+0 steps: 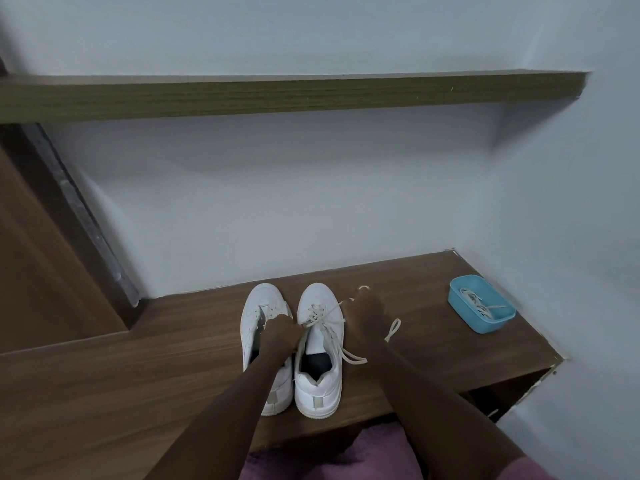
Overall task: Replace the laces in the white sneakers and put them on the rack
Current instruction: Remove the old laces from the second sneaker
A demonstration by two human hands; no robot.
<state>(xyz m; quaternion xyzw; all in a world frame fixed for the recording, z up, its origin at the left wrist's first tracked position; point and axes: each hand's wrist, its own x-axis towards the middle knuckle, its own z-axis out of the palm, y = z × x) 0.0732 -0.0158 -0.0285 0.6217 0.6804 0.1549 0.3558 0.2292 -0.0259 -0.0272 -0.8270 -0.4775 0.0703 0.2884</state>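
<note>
Tub [479, 324] of laces [479, 303] right of sneakers [319, 388], shelf [277, 95] overhead

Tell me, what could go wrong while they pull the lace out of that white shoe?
1. The right hand tugs the lace sideways. If the left hand loses its grip, the right sneaker could slide or tip against the left sneaker.
2. Once out, the old lace might get mixed up with the spare laces in the blue tub, since they look alike.
</note>
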